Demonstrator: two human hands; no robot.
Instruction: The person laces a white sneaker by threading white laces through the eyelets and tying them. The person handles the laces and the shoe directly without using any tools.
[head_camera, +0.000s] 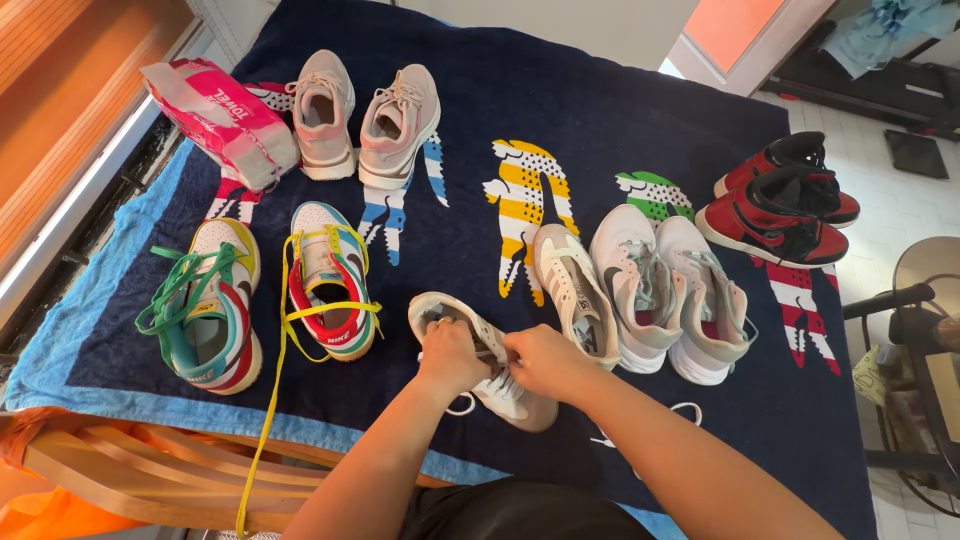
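Observation:
A white low sneaker (525, 400) lies on a dark blue towel (600, 120) near its front edge. My left hand (449, 355) presses on the sneaker's opening, fingers curled around it. My right hand (545, 362) pinches the white laces over its tongue. A loose white lace end (461, 405) curls out beside the shoe. Its matching white sneaker (576, 291) lies just to the right, touching nothing in my hands.
Two colourful sneakers, one with green laces (205, 305) and one with a long yellow lace (330, 290), sit left. Pale pink pair (365, 120) and a pink pack (220, 115) are at the back, a white-pink pair (670, 290) and red-black high-tops (785, 200) right. A chair (920, 330) stands off the right edge.

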